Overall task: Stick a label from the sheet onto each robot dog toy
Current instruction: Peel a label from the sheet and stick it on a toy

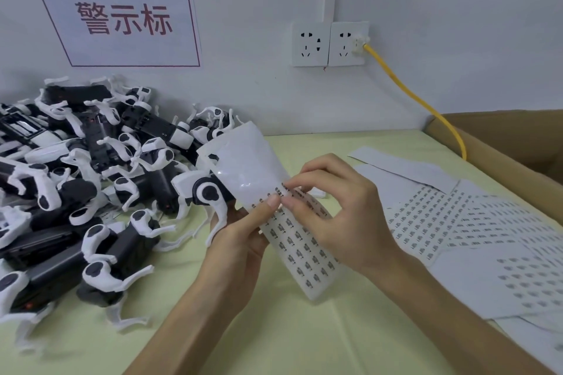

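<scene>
We see the left hand [240,240] holding both a robot dog toy [204,192] and the label sheet [274,201] above the pale green surface [274,329]; its grip is closed on them, the thumb pressing the sheet's front. The right hand [338,216] pinches at a label in the sheet's top printed row, thumb and forefinger nearly together. A pile of robot dog toys [85,173] lies to the left, and more label sheets [475,231] lie to the right.
</scene>
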Demonstrator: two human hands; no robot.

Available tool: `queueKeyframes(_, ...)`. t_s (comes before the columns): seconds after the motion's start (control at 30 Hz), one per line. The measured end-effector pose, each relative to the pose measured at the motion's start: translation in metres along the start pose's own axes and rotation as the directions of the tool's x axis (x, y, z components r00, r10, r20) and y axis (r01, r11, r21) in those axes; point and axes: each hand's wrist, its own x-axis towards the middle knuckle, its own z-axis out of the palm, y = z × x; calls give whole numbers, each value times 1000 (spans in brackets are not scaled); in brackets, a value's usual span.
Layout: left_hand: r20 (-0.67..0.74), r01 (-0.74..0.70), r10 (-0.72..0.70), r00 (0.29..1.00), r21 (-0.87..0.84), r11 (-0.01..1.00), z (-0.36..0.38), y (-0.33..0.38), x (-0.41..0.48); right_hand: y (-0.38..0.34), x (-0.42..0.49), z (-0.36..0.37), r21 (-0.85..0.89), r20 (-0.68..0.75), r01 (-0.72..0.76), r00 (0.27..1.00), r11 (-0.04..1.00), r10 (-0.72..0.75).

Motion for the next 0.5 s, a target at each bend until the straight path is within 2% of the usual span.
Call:
queueKeyframes(0.13,-15,-59,60,998,40,997,-1,-3,0,0,1,-1,16,-5,-18,1000,1000,18)
queueKeyframes(0.3,-57,-94,99,993,91,991,-4,-5,1,-1,1,-3,163,25,-134,991,978,132)
queueKeyframes(0.5,-56,-115,122,991,127,985,-4,-7,1,-1,2,-5,184,39,-175,985,967,171)
